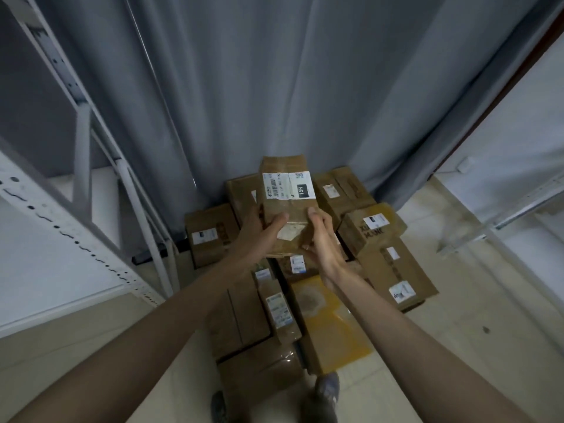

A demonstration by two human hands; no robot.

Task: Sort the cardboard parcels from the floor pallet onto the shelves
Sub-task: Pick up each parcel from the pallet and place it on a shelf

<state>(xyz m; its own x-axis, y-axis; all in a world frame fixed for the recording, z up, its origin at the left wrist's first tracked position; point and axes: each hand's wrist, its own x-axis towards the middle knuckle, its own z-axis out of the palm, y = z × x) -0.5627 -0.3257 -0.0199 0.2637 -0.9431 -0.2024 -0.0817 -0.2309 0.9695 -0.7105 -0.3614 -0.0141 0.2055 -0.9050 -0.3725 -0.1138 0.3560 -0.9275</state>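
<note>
Left hand (259,230) and right hand (322,239) grip the parcel (287,196) between them.

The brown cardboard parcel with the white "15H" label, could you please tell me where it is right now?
In the head view, the brown cardboard parcel with the white "15H" label is at centre, held up by the left hand and right hand above the floor pile of parcels.
</note>
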